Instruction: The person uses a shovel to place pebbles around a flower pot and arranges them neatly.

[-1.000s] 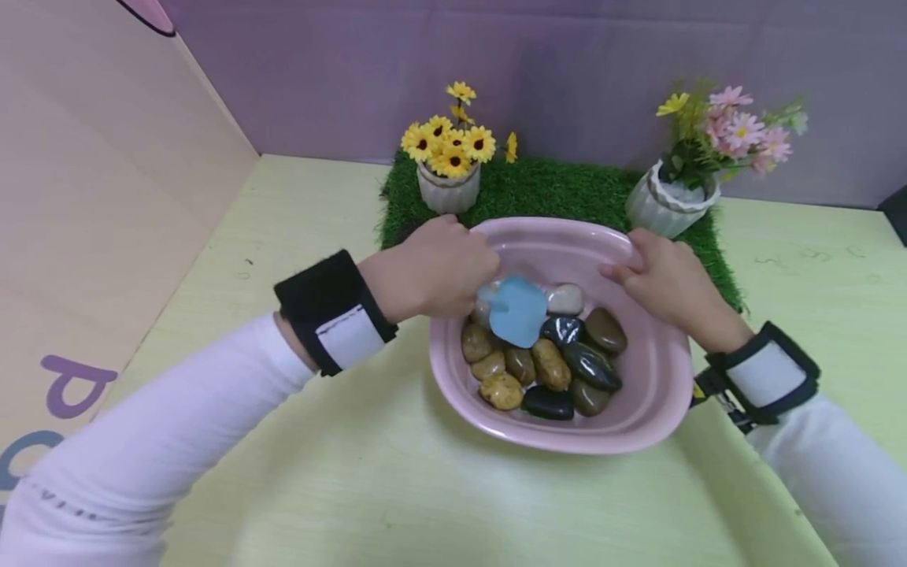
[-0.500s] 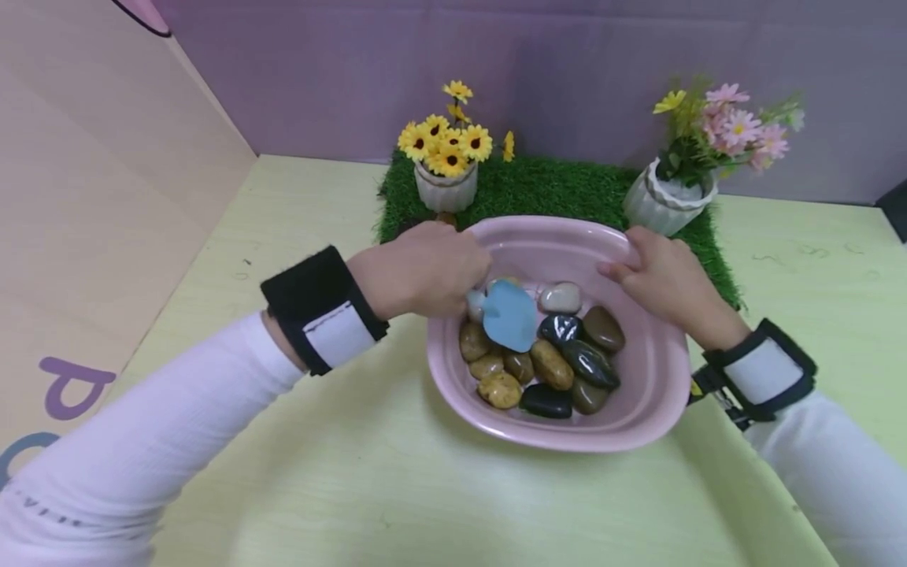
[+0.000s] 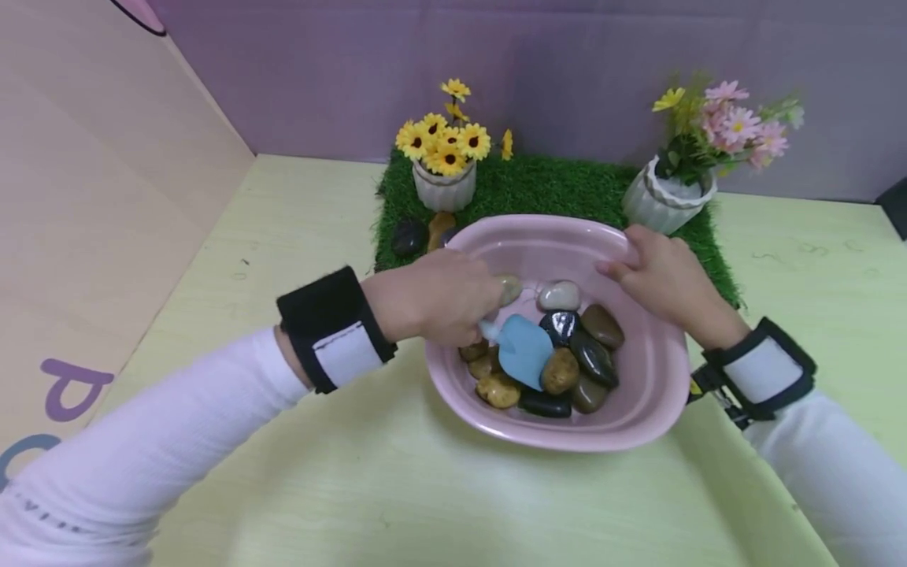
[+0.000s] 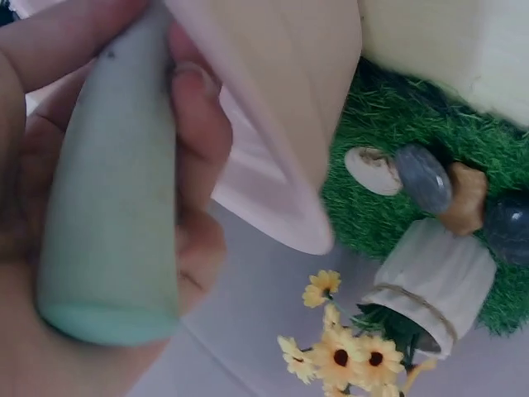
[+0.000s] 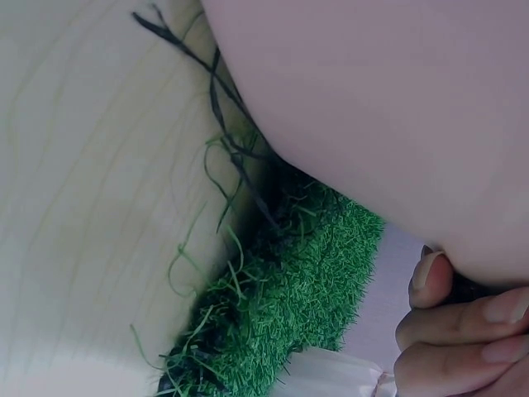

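My left hand [image 3: 453,295] reaches over the near-left side of a pink basin [image 3: 655,370] and grips a small light-blue shovel. Its pale green handle [image 4: 116,198] lies along the palm in the left wrist view, with fingers wrapped around it. The shovel's flat blade [image 3: 526,351] rests among smooth stones in the basin, its tip right at a tan stone [image 3: 560,371]. Around it are black, brown and yellowish stones, and a white stone [image 3: 559,296] toward the back. My right hand [image 3: 669,283] grips the basin's far-right rim, thumb inside and fingers outside.
Behind the basin lies a green artificial grass mat [image 3: 560,185]. On it stand a pot of yellow flowers [image 3: 444,185] and a pot of pink flowers [image 3: 666,201]. A dark stone [image 3: 409,237] and a few others sit at the mat's left. A purple backdrop [image 3: 553,79] rises behind.
My left hand first drew slightly left, then moved right and down into the basin. The blade shifted toward the tan stone, which has turned. Stones on the mat are uncovered. The right hand stays.
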Demonstrator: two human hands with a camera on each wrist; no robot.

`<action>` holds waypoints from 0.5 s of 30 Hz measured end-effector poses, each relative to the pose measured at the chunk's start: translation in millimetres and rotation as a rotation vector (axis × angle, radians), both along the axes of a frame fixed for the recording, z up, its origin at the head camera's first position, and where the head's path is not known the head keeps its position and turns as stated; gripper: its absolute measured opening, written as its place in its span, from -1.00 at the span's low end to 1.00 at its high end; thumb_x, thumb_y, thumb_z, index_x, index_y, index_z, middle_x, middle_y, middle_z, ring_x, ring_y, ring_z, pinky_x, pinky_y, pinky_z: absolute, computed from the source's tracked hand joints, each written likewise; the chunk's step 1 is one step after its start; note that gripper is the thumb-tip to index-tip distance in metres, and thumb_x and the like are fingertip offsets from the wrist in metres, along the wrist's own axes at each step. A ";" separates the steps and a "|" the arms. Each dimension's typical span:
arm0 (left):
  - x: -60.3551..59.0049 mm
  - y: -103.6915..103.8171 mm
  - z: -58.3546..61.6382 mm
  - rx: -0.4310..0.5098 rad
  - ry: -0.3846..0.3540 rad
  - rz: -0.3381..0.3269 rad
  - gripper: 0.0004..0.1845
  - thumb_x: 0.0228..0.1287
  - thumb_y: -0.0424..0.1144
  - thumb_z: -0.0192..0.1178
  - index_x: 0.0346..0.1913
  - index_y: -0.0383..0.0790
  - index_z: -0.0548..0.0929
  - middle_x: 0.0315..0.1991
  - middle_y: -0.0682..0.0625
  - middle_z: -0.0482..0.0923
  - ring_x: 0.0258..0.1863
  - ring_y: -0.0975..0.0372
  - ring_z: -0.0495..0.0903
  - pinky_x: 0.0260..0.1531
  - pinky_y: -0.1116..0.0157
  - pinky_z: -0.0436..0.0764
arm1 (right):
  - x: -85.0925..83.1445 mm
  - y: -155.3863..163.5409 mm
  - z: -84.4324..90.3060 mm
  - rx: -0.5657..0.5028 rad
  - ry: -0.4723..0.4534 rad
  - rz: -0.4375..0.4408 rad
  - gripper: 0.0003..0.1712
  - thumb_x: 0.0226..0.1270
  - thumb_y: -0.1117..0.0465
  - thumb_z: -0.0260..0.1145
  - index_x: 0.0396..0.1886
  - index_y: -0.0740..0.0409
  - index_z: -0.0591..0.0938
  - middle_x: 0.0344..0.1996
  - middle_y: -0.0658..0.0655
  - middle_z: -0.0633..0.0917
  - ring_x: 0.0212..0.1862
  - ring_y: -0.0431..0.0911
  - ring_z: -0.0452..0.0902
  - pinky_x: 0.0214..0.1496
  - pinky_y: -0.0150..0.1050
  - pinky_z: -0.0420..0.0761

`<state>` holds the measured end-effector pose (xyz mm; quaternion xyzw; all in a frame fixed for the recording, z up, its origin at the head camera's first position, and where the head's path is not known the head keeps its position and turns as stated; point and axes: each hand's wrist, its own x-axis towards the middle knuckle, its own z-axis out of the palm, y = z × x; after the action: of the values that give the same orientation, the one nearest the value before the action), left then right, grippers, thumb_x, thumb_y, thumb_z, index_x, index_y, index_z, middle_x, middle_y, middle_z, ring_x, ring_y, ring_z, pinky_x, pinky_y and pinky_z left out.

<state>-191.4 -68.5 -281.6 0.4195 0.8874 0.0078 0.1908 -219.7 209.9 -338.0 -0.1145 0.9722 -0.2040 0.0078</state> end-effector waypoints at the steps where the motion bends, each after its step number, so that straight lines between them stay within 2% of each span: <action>1: 0.2 0.9 -0.3 0.003 0.007 -0.009 -0.75 0.24 -0.28 0.31 -0.01 -0.15 0.65 -0.28 0.02 0.69 -0.31 0.22 0.66 -0.14 0.26 0.63 | 0.0 -0.2 0.1 0.001 0.000 0.001 -0.58 0.38 -0.02 0.28 -0.41 0.16 0.33 -0.65 0.09 0.34 -0.59 -0.02 0.39 -0.58 -0.21 0.39; 8: 1.9 7.4 -0.8 -0.010 0.095 -0.027 -0.77 0.28 -0.35 0.24 -0.02 -0.19 0.63 -0.26 0.00 0.68 -0.26 0.20 0.65 -0.07 0.23 0.62 | 0.2 -0.8 0.8 0.004 -0.015 -0.004 -0.57 0.39 -0.03 0.28 -0.41 0.16 0.33 -0.65 0.09 0.35 -0.60 -0.03 0.41 -0.61 -0.21 0.41; 12: 4.2 9.3 -2.8 -0.076 0.204 -0.074 -0.73 0.35 -0.32 0.18 0.08 -0.22 0.64 -0.15 -0.06 0.70 -0.19 0.13 0.68 -0.06 0.19 0.65 | 0.2 -0.7 0.7 0.006 -0.019 -0.003 -0.58 0.39 -0.02 0.28 -0.41 0.16 0.32 -0.65 0.08 0.34 -0.60 -0.03 0.40 -0.62 -0.21 0.40; 15: 4.8 9.8 -5.8 -0.087 0.271 -0.105 -0.76 0.37 -0.33 0.16 0.04 -0.21 0.66 -0.12 -0.07 0.71 -0.22 0.11 0.69 -0.12 0.20 0.67 | 0.0 -0.8 0.5 0.006 -0.015 -0.002 -0.58 0.39 -0.02 0.28 -0.41 0.16 0.32 -0.66 0.07 0.33 -0.60 -0.03 0.40 -0.62 -0.21 0.39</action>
<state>-186.6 -58.7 -287.4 0.4537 0.8815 -0.0975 0.0874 -219.7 209.1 -337.5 -0.1118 0.9729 -0.2017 0.0154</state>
